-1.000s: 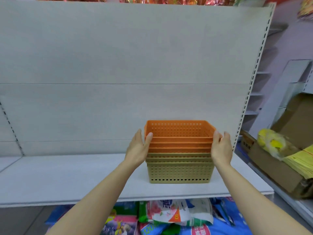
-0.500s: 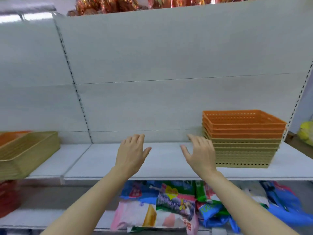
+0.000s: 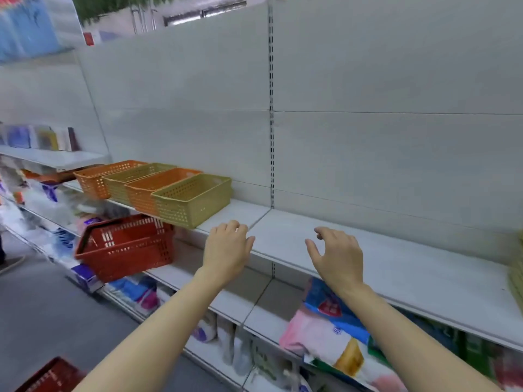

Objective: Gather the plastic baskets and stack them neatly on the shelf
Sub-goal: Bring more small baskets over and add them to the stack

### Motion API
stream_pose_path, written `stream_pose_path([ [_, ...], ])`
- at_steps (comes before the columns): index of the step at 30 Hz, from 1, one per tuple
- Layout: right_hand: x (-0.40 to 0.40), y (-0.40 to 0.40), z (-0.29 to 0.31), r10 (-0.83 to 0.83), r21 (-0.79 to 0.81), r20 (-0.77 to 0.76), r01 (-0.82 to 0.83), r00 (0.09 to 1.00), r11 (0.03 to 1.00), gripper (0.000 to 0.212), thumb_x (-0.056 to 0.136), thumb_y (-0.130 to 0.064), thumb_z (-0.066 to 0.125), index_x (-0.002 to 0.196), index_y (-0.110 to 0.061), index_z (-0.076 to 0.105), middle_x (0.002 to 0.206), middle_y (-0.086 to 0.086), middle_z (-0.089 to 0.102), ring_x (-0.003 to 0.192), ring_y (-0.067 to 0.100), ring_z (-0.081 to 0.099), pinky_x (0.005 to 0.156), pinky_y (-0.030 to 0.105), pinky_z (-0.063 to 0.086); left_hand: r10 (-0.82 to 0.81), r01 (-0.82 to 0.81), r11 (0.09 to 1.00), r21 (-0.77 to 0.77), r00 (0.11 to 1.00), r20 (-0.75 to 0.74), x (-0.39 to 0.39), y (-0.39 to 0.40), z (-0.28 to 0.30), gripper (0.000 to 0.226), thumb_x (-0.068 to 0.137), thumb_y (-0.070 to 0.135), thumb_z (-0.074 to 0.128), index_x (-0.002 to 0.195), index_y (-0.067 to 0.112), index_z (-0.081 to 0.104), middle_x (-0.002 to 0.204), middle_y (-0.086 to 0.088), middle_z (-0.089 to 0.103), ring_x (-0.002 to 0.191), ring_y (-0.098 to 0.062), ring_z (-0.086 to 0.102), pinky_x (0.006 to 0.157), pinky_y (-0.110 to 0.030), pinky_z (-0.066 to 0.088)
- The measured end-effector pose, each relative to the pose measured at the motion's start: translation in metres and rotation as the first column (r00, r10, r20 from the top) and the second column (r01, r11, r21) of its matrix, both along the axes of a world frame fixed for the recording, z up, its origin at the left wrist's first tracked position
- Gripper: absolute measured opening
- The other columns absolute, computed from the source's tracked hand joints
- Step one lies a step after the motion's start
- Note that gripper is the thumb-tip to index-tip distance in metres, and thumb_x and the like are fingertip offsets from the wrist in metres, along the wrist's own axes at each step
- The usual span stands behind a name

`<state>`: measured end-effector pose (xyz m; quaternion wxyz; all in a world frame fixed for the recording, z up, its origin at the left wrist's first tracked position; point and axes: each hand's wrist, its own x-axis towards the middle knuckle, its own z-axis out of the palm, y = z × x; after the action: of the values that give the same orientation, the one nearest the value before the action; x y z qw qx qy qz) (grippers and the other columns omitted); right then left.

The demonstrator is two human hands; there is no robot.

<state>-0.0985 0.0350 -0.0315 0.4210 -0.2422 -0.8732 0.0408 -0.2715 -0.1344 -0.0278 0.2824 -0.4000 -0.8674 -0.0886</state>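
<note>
My left hand (image 3: pixel 226 247) hovers over the front edge of the white shelf (image 3: pixel 382 258), palm down, fingers loosely curled and holding nothing. My right hand (image 3: pixel 336 254) hangs beside it, a little apart, fingers spread and bent, thumb out toward nine o'clock, also empty. Neither hand touches a basket.

Out at ten o'clock from my left hand, four plastic baskets sit in a row on the same shelf, overlapping one another and not stacked. Nearest me is a green basket (image 3: pixel 192 200); behind it comes an orange basket (image 3: pixel 147 189), then a second green basket (image 3: pixel 127 179), and farthest a second orange basket (image 3: pixel 96 179). All four stand upright with their open tops up.

At the far three o'clock edge a sliver of green slats (image 3: pixel 516 275) shows on the shelf, perhaps the side of more baskets, though too little is visible to be sure.

Below the row, at about eight o'clock from my left hand, a red shopping basket (image 3: pixel 127 247) juts out from the lower shelf. Coloured packets (image 3: pixel 331 329) lie on the shelf under my right forearm.
</note>
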Motion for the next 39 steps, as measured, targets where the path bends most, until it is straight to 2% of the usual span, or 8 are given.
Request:
stream_pose_path([
  [9,-0.143,-0.069,-0.018,0.092,-0.024,0.04,-0.091,0.995,0.996,0.039,0.08,-0.041,0.047,0.084,-0.013,0.073,0.067,-0.002,0.07,0.061,0.022,0.066,0.061,0.031,0.05,0.156,-0.156,0.987,-0.029,0.988,-0.009,-0.123,-0.091,-0.015,0.038,0.09,0.038,0.044,0.085,0.013,0.071,0.085,-0.007,0.068,0.072,-0.033,0.063,0.063,-0.039,0.046],
  [12,-0.201,-0.094,-0.018,0.109,-0.113,0.071,-0.1,0.992,0.989,0.028,0.083,-0.034,0.056,0.09,-0.012,0.072,0.068,0.0,0.068,0.065,0.025,0.065,0.06,0.031,0.047,0.172,-0.172,0.984,-0.052,0.985,-0.008,-0.171,-0.129,-0.02,0.042,0.09,0.042,0.04,0.085,0.013,0.07,0.085,-0.007,0.068,0.072,-0.034,0.063,0.061,-0.04,0.047],
  [16,-0.271,-0.121,-0.015,0.117,-0.28,0.119,-0.08,0.986,0.957,0.027,0.093,-0.03,0.055,0.111,-0.011,0.066,0.092,0.005,0.071,0.088,0.028,0.064,0.07,0.035,0.046,0.203,-0.202,0.972,-0.12,0.979,-0.001,-0.236,-0.177,-0.026,0.044,0.09,0.044,0.038,0.086,0.014,0.07,0.086,-0.007,0.067,0.072,-0.034,0.063,0.061,-0.041,0.048],
  [21,-0.344,-0.13,-0.003,0.057,-0.475,0.119,0.007,0.991,0.88,0.026,0.096,-0.021,0.045,0.097,-0.005,0.066,0.096,0.014,0.07,0.089,0.035,0.061,0.068,0.035,0.042,0.244,-0.235,0.963,-0.133,0.968,0.058,-0.298,-0.202,-0.032,0.027,0.091,0.038,0.06,0.087,0.013,0.069,0.088,-0.009,0.068,0.075,-0.036,0.064,0.063,-0.042,0.049],
  [28,-0.419,-0.122,0.027,0.014,-0.682,0.244,0.161,0.97,0.714,0.049,0.089,-0.056,0.044,0.086,-0.011,0.062,0.082,0.003,0.064,0.078,0.027,0.059,0.07,0.032,0.044,0.267,-0.27,0.963,-0.01,0.946,0.183,-0.349,-0.191,-0.022,0.031,0.098,0.039,0.052,0.1,0.014,0.069,0.1,-0.008,0.067,0.091,-0.033,0.066,0.069,-0.042,0.053],
  [31,-0.437,-0.125,0.021,0.041,-0.735,0.254,0.165,0.966,0.658,0.024,0.075,-0.032,0.05,0.084,-0.013,0.063,0.072,0.003,0.072,0.065,0.024,0.07,0.07,0.034,0.057,0.306,-0.337,0.94,0.048,0.899,0.312,-0.376,-0.18,-0.012,0.038,0.102,0.043,0.041,0.11,0.016,0.066,0.112,-0.007,0.064,0.104,-0.032,0.064,0.077,-0.042,0.052],
  [34,-0.437,-0.127,0.015,0.049,-0.799,0.17,0.109,0.984,0.591,0.017,0.081,-0.014,0.047,0.081,-0.009,0.063,0.057,0.007,0.069,0.043,0.022,0.067,0.056,0.038,0.061,0.319,-0.409,0.907,0.104,0.826,0.465,-0.41,-0.165,0.0,0.043,0.102,0.044,0.038,0.115,0.011,0.064,0.119,-0.013,0.064,0.109,-0.04,0.062,0.087,-0.046,0.048],
  [39,-0.412,-0.1,0.0,-0.084,-0.746,0.105,0.134,0.991,0.653,0.015,0.089,-0.011,0.042,0.087,-0.014,0.056,0.071,0.007,0.068,0.049,0.024,0.067,0.05,0.039,0.059,0.201,-0.622,0.742,0.251,0.564,0.801,-0.464,-0.122,0.019,0.067,0.101,0.048,0.043,0.145,-0.002,0.037,0.147,-0.025,0.046,0.133,-0.043,0.047,0.105,-0.049,0.039],
])
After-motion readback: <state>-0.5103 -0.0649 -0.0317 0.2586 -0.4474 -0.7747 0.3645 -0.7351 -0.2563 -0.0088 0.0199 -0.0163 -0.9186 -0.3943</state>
